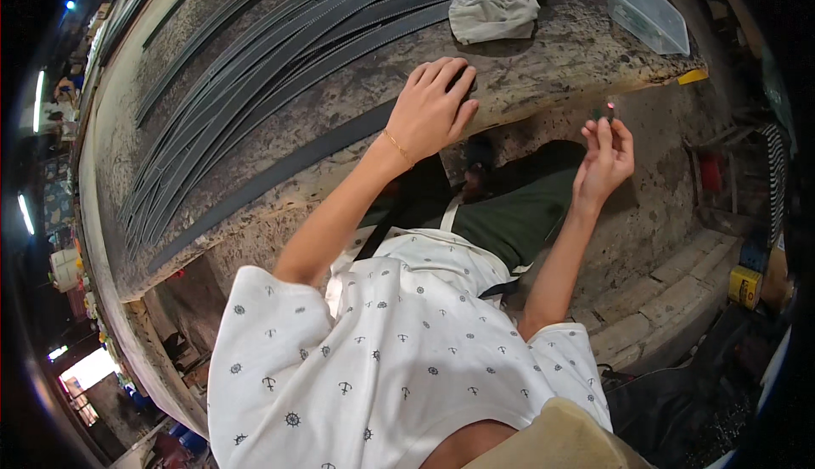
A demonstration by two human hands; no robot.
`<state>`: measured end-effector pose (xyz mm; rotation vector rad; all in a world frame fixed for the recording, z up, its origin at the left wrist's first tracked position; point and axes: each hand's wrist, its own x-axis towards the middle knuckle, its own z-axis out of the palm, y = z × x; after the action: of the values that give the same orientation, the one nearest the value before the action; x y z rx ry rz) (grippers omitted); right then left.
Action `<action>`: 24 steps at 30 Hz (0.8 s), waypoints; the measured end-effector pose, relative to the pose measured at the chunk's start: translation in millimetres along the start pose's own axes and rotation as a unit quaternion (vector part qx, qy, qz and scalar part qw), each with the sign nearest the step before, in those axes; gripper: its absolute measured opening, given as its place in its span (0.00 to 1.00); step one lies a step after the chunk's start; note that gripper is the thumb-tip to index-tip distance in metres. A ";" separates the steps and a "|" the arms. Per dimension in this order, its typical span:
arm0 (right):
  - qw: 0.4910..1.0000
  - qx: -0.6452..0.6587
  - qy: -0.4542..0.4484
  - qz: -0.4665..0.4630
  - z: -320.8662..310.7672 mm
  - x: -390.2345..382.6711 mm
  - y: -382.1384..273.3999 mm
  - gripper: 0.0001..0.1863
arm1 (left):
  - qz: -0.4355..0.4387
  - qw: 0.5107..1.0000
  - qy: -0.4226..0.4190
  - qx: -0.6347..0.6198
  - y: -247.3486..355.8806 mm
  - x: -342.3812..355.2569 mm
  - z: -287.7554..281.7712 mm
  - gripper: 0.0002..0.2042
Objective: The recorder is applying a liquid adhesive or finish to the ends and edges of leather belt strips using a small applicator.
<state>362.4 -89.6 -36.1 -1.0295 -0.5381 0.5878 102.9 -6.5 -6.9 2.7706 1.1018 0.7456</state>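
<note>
Dark metal strips, long and curved like saw blades, lie fanned across the worn stone workbench (543, 61); my left hand (431, 111) rests flat on the near end of the closest blade strip (280, 172), fingers spread and pressing down, not curled round it. That strip runs along the bench's front edge, touching nothing but the bench and my palm. My right hand (604, 159) is lifted off the bench, out over my lap, its fingertips pinched together on a small dark object (604, 113) with a bright reddish spot at its tip; what it is I cannot tell, it is too small.

As I judge it, the work is at an early or middle stage: one strip is pulled apart from the stack (255, 53), which lies well behind it in a neat fan, and the small piece in my right hand has not yet met the strip.

A crumpled grey rag (499, 2) lies at the far end of the blades, and a clear plastic box (649, 11) stands near the bench's right corner, well apart from my hands. Nothing lies between my right hand and the strip except the bench's rough front edge. A yellow tin (745, 286) stands on the steps below to my right.
</note>
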 end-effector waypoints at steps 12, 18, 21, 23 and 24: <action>0.996 0.013 -0.086 0.026 48.4 -6.8 10.8 0.07 | -0.028 0.998 0.053 -0.037 2.6 -7.3 2.9 0.17; 0.994 0.004 -0.109 0.032 53.1 -4.3 15.6 0.07 | -0.034 0.995 0.079 -0.055 -0.1 -1.0 6.3 0.15; 0.991 -0.011 -0.130 0.030 62.8 -4.1 15.2 0.07 | -0.107 0.989 0.107 0.006 3.4 -4.1 0.9 0.15; 0.989 -0.018 -0.144 0.019 76.1 -3.1 15.3 0.07 | -0.101 0.990 0.096 0.025 0.6 -6.3 0.3 0.15; 0.987 -0.041 -0.152 0.009 84.3 -2.8 16.2 0.07 | -0.094 0.992 0.080 0.040 0.0 -5.9 -0.2 0.15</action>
<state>301.5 -32.4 -16.0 -1.0284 -0.8287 0.7495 99.2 -10.4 -9.2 2.6587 1.4286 0.9326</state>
